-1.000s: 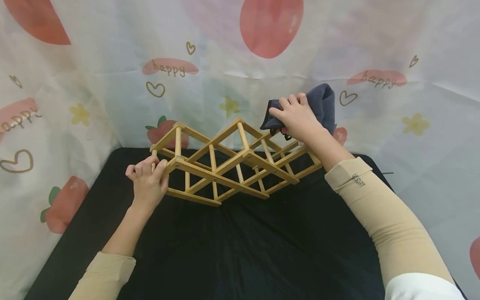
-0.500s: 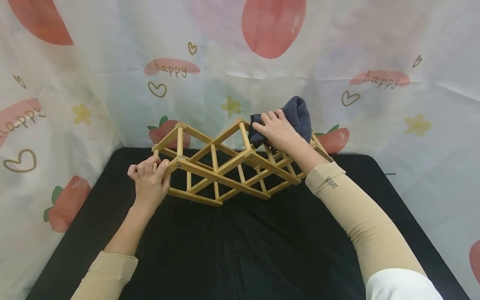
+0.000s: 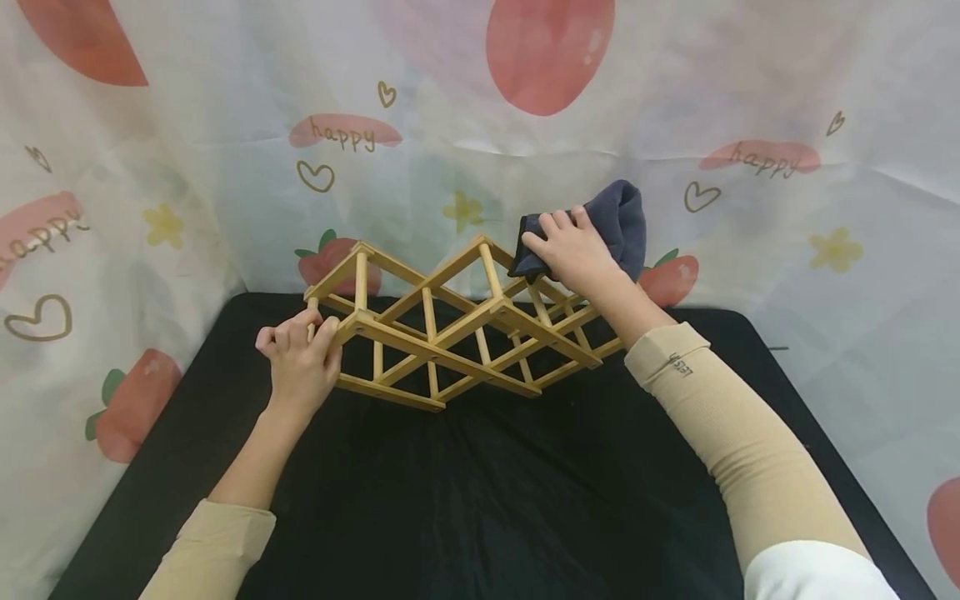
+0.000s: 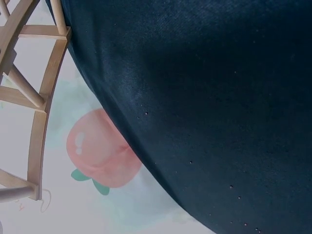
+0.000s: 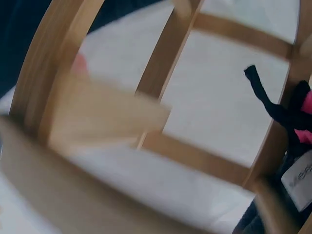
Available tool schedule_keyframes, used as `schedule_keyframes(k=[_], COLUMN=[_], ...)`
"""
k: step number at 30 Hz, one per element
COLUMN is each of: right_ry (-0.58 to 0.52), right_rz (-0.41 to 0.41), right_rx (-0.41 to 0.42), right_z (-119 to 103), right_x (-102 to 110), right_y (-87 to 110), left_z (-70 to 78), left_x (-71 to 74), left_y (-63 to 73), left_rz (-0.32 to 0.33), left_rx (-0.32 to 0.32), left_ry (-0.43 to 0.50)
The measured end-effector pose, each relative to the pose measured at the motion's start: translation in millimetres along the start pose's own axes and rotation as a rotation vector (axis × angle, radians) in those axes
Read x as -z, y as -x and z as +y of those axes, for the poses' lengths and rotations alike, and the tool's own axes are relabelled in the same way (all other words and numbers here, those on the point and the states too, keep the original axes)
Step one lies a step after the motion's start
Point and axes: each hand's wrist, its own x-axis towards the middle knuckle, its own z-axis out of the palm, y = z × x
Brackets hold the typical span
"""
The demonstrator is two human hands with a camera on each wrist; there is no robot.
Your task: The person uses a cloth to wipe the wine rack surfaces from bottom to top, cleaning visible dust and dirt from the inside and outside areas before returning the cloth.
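Note:
A folding wooden lattice rack stands on the black-covered table, its slats and dowels forming diamond openings. My left hand grips a dowel at its left end; that hand is out of sight in the left wrist view, where rack slats show at the left edge. A folded dark blue-grey cloth is in my right hand, held against the upper rear part of the rack toward its right end. The right wrist view shows the cloth's black loop and white label beside blurred slats.
Black fabric covers the table. Behind and at both sides hangs a pale curtain printed with fruit, hearts and "happy". The rack's right rear end is partly hidden by the right hand and forearm.
My right hand slid the cloth left and down along the rack, then came partly back right and up. The left hand and the rack stayed almost still.

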Motion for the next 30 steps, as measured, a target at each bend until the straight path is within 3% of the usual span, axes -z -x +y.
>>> schedule_keyframes(k=[4,10,19,30], right_ry=[-0.017,-0.002,-0.006,-0.043], right_rz=[-0.001,-0.016,-0.094,-0.045], right_rx=[0.046,0.018,-0.118,-0.051], right_z=[-14,-17,6,-18], right_x=[-6,-5,8,-8], right_y=[-2.3,-5.0,-2.4,-6.3], left_z=[-0.2,-0.7,-0.6,-1.0], left_x=[-0.4,0.3,0.6,-1.6], left_y=[-0.1,-0.1,0.8,0.5], left_rz=[-0.001,-0.005,-0.007,-0.004], left_rx=[-0.008,0.000,0.007,-0.018], left_ry=[-0.002,-0.009,-0.018,-0.048])
